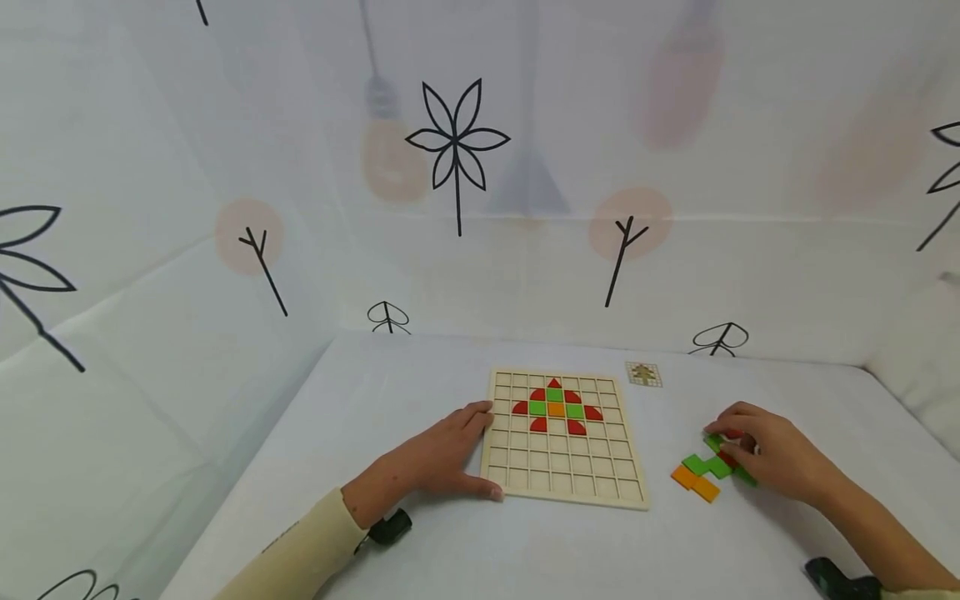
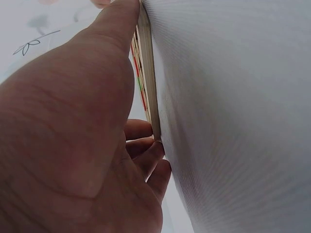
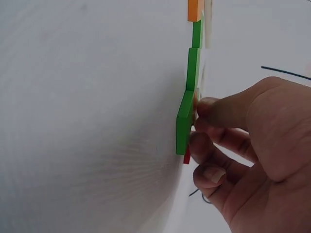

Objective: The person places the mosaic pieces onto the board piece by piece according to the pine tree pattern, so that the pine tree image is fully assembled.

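A white counter [image 1: 465,542] carries everything. On it lies a wooden grid board [image 1: 566,475], flat, near the middle, with red, green and orange tiles filling some cells in its upper rows. Beyond the board's far right corner lies a small printed card [image 1: 644,374], apart from it. To the right of the board, a cluster of loose tiles [image 1: 705,473], green and orange with a bit of red, rests on the counter.
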